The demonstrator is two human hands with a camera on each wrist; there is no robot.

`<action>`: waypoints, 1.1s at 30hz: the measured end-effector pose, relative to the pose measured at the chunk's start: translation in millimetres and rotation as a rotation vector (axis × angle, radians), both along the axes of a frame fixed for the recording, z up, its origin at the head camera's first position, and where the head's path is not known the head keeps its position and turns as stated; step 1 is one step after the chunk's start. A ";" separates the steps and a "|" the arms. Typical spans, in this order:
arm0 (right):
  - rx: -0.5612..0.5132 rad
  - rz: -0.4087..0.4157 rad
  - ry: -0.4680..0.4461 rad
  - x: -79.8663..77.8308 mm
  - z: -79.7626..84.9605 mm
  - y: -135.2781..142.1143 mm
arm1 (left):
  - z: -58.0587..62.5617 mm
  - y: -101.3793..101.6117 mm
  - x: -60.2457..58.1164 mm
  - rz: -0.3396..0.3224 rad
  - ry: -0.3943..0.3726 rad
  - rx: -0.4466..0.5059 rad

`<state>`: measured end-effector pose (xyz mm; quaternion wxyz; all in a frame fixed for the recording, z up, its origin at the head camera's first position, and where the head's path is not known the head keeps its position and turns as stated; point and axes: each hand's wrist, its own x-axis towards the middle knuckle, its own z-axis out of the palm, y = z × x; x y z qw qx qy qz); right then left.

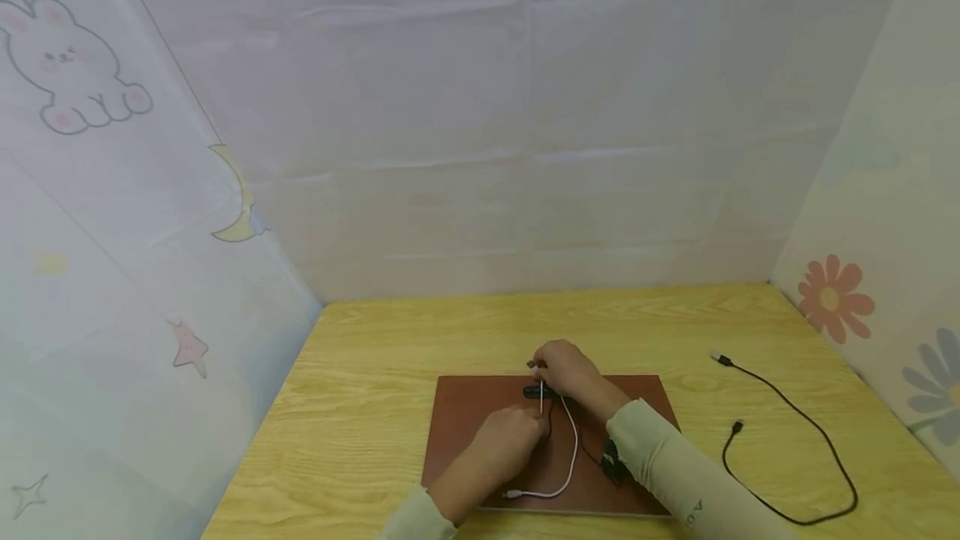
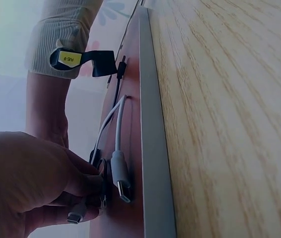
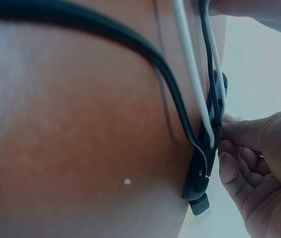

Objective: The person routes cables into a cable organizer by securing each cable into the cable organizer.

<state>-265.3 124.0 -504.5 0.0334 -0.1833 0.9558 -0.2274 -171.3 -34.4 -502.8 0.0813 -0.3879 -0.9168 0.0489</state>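
Observation:
My left hand (image 1: 510,438) grips the lower end of a white charging cable (image 1: 542,398); its USB-C plug (image 2: 76,214) sticks out below the fingers in the left wrist view. Further up, my right hand (image 1: 568,367) pinches the same cable's other end just behind a black slotted cable holder (image 3: 203,148). A metal plug (image 1: 531,365) shows at those fingertips. White and black cables run through the holder's slots. A second white cable (image 1: 576,448) curves across the brown board (image 1: 480,402), its USB-C plug (image 2: 120,176) near my left hand.
Right of the board, a loose black USB cable (image 1: 813,427) lies curved on the wooden table (image 1: 360,407). A black strap with a yellow label (image 2: 70,59) sits at the right sleeve. Patterned sheets hang behind and at both sides.

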 end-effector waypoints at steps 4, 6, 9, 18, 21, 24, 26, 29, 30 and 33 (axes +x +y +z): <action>0.018 0.025 0.037 -0.7 -0.7 -1.4 | 3.3 -1.4 1.5 -0.016 0.011 -0.021; 0.030 0.038 0.056 -1.5 -1.2 -1.8 | 4.2 -2.3 1.6 -0.028 0.020 -0.028; 0.043 0.047 0.088 -2.1 -0.9 -2.2 | 5.5 -3.6 0.1 -0.039 0.012 -0.039; 0.055 0.058 0.096 -2.0 0.6 -1.3 | 5.0 -5.9 -4.5 -0.067 -0.029 -0.067; 0.060 0.045 0.084 -2.3 1.9 -1.4 | 5.8 -6.8 -4.0 -0.070 -0.014 -0.035; 0.066 0.041 0.081 -2.4 2.8 -1.2 | 5.0 -8.3 -3.8 -0.057 -0.034 0.010; 0.075 0.047 0.085 -2.6 2.6 -1.0 | 4.0 -9.6 -3.7 -0.044 -0.052 0.037; 0.083 0.060 0.092 -3.0 1.6 -1.1 | 2.7 -12.3 -3.1 -0.017 -0.066 0.062; 0.081 0.062 0.090 -3.1 1.3 -1.1 | 2.3 -13.2 -2.7 -0.008 -0.064 0.067; 0.073 0.060 0.076 -3.5 0.8 -1.1 | 2.0 -15.9 -0.9 0.017 -0.061 0.073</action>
